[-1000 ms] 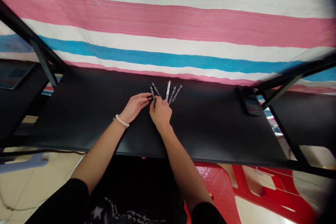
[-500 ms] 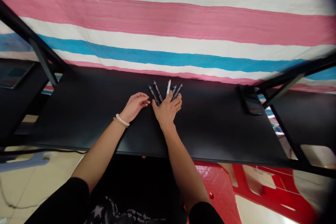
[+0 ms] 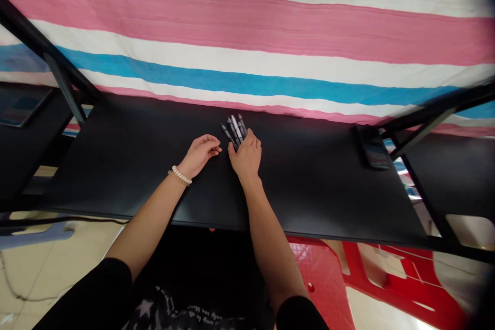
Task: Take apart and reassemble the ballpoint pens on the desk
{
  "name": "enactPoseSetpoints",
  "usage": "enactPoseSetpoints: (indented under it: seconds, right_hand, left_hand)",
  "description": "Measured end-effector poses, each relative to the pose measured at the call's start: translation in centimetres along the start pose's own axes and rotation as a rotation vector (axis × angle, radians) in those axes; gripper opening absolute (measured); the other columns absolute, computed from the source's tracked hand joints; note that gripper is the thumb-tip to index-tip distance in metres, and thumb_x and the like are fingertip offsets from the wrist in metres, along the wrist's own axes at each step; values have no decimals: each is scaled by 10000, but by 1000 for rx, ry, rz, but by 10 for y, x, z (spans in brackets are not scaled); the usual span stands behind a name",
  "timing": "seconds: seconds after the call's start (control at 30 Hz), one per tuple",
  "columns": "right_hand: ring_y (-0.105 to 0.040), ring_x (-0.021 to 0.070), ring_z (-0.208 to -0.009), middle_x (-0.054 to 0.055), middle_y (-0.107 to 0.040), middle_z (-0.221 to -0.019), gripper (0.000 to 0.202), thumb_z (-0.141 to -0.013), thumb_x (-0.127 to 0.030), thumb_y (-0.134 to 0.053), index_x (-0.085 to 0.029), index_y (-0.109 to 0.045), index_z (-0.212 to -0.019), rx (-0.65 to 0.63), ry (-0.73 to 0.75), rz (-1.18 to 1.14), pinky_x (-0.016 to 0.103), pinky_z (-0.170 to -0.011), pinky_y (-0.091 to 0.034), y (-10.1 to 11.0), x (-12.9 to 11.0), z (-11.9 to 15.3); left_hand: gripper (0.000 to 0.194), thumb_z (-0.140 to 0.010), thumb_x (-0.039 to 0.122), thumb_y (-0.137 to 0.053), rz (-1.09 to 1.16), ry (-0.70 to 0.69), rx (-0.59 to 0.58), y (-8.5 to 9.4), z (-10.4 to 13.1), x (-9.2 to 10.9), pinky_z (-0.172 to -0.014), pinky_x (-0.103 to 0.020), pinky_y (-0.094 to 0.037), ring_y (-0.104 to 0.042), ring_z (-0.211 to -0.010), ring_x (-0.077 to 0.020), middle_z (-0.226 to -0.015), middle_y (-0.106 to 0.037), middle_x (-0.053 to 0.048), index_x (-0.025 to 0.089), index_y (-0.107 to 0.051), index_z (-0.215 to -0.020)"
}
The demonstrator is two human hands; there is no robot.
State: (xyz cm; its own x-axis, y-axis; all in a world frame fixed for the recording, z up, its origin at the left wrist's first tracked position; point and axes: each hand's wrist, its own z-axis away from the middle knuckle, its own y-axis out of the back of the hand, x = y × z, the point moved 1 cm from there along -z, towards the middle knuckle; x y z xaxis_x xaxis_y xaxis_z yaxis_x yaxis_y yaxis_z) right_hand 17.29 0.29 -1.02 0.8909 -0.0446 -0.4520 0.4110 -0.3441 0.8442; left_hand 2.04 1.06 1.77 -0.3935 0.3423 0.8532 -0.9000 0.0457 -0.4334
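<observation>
Several pens (image 3: 236, 128), dark ones and a white one, lie in a narrow bundle on the black table (image 3: 309, 175), tips toward the striped cloth. My right hand (image 3: 246, 156) is wrapped round their near ends, with the thumb on the left side and the fingers on the right; it hides those ends. Just left of the pens, my left hand (image 3: 202, 152) rests on the table with curled fingers and thumb drawn together. Whether anything small is between those fingertips cannot be made out. A white beaded bracelet (image 3: 180, 176) is on my left wrist.
A black phone (image 3: 374, 148) lies at the table's right end by a metal frame. Striped cloth (image 3: 247, 77) hangs along the far edge. A tablet-like device (image 3: 23, 106) is at the far left. Red plastic stools (image 3: 320, 278) stand below the near edge.
The pens, fanned out before, are now gathered close together. My right hand has closed in around them, its fingers shifting left. My left hand has hardly moved.
</observation>
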Motion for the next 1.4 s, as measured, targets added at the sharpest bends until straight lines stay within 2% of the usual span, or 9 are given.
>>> enactPoseSetpoints:
  seconds: [0.13, 0.23, 0.53, 0.83, 0.93, 1.03, 1.13, 1.27, 1.4]
  right_hand:
    - [-537, 368, -1190, 266, -590, -1323, 547, -917, -269, -526, -23, -466, -1402, -34, 54, -4, 494, -995, -448, 3, -1, -2]
    - [-541, 353, -1115, 252, -598, -1269, 494, -909, -245, -523, -30, -511, -1353, -54, 91, 14, 487, -962, -452, 5, -2, -2]
    - [-514, 335, -1046, 240, -584, -1217, 465, -937, -202, -477, -40, -521, -1370, -129, 183, 88, 473, -933, -448, 9, -10, 5]
    - [-566, 314, -1002, 245, -587, -1154, 487, -987, -194, -427, -27, -447, -1444, -216, 167, 191, 438, -865, -489, 4, -17, 8]
    - [-582, 312, -1001, 243, -596, -1143, 467, -994, -174, -407, -28, -450, -1435, -223, 173, 185, 438, -872, -496, 4, -18, 9]
    - [-594, 318, -1002, 240, -608, -1132, 465, -971, -152, -415, -25, -463, -1416, -216, 178, 140, 454, -885, -506, 5, -14, 10]
    - [-608, 320, -997, 240, -608, -1151, 455, -955, -148, -411, -38, -476, -1392, -181, 176, 50, 478, -886, -524, 4, -10, 10]
    - [-628, 329, -1035, 242, -595, -1203, 443, -980, -180, -374, -68, -442, -1404, -97, 172, -153, 508, -880, -559, 2, -7, 11]
    - [-640, 329, -1087, 233, -570, -1247, 487, -1023, -271, -366, -114, -332, -1483, -111, 321, -368, 531, -892, -586, -1, -12, 15]
  left_hand:
    - [80, -735, 177, -749, 21, -4, -4, -1, 0, -1, -831, -284, -494, -681, -905, -156, -904, -696, -47, 155, -672, -732]
    - [63, -735, 157, -755, 15, -6, -22, -3, 0, -2, -959, -319, -477, -661, -1044, -174, -1018, -711, -62, 156, -699, -765]
    - [115, -767, 170, -757, -52, -31, -102, -1, 1, -3, -972, -330, -463, -634, -997, -161, -1026, -717, -53, 184, -759, -881]
    - [228, -786, 218, -769, -96, -84, -233, -1, 4, -1, -1100, -398, -396, -604, -1140, -204, -1118, -694, -55, 205, -731, -1010]
    - [272, -807, 236, -759, -124, -114, -285, -3, 6, 0, -1146, -437, -369, -576, -1226, -237, -1224, -667, -74, 213, -711, -1074]
    - [413, -800, 243, -780, -105, -139, -337, -4, 8, -1, -1172, -455, -357, -545, -1308, -263, -1331, -621, -81, 249, -654, -1194]
    - [574, -797, 235, -800, -34, -139, -361, -2, 7, -4, -1172, -477, -361, -569, -1306, -249, -1346, -615, -59, 321, -515, -1287]
    - [575, -815, 278, -802, 39, -118, -334, 0, 4, -8, -1144, -495, -395, -627, -1234, -224, -1353, -624, -48, 339, -409, -1231]
    - [628, -817, 353, -806, 9, -171, -322, -1, 2, -11, -1146, -479, -405, -609, -1263, -231, -1395, -603, -76, 340, -398, -1295]
